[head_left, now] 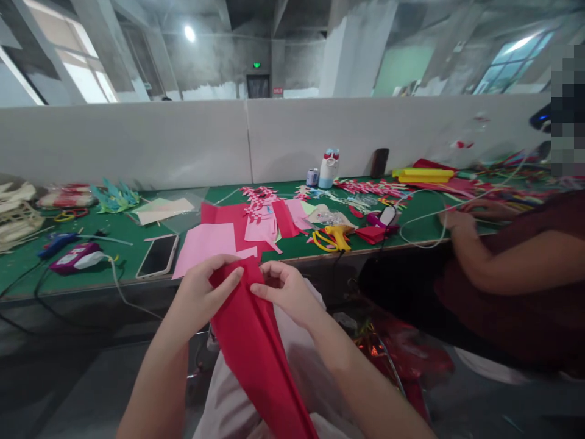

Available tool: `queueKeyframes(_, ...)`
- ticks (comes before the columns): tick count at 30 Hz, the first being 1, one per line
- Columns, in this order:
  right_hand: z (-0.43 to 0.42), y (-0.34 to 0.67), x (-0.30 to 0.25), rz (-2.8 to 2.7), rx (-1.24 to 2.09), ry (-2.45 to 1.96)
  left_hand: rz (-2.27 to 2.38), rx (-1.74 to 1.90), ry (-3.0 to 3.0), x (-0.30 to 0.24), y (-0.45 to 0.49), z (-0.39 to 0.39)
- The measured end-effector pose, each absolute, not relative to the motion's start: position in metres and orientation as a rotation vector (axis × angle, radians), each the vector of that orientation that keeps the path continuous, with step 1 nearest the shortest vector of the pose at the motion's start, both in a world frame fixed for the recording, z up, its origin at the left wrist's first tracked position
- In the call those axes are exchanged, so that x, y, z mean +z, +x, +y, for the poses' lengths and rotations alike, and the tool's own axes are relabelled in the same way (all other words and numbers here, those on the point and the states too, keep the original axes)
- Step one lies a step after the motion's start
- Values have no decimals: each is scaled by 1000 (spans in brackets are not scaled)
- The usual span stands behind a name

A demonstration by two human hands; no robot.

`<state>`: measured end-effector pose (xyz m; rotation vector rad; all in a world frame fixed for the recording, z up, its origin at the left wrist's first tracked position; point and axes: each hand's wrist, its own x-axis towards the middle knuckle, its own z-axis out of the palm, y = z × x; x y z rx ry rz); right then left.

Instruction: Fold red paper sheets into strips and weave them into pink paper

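Observation:
A long folded sheet of red paper (256, 360) hangs from my two hands down over my lap. My left hand (205, 289) pinches its upper left edge, thumb on the front face. On the upper right edge, my right hand (286, 292) is closed with thumb and fingers gripping the paper. Lengthwise folds run down the right side of the sheet. Just beyond my hands, pink paper (205, 244) and a larger red sheet (219, 213) lie on the green table (123, 244), with pink-and-red cut paper pieces (260, 198) on top.
A phone (158, 256) lies at the table's front edge, left of the pink paper. Further left are a purple-and-white device (77, 258) and a blue glue gun (57, 245). Yellow-handled scissors (325, 239) lie to the right. A co-worker's arm (503, 259) reaches over the table at right.

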<state>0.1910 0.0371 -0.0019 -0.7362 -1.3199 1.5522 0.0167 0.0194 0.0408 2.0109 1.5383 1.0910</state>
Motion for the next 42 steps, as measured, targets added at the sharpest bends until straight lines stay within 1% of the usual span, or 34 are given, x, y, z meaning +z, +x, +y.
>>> queueKeyframes(6, 43, 196, 7, -1383, 1484, -782, 1512, 1196, 1834, 38, 27, 14)
queueKeyframes(17, 38, 199, 42, -1513, 1448, -597, 1469, 1371, 1645, 36, 28, -7)
queueKeyframes(26, 31, 198, 46, -1530, 1446, -552, 1342, 1443, 1367, 40, 37, -13)
queueKeyframes(37, 30, 196, 46, -1502, 1452, -538, 1292, 1471, 1255, 40, 42, -14)
queueKeyframes(42, 32, 196, 44, -1537, 1390, -516, 1228, 1494, 1106, 46, 47, -15)
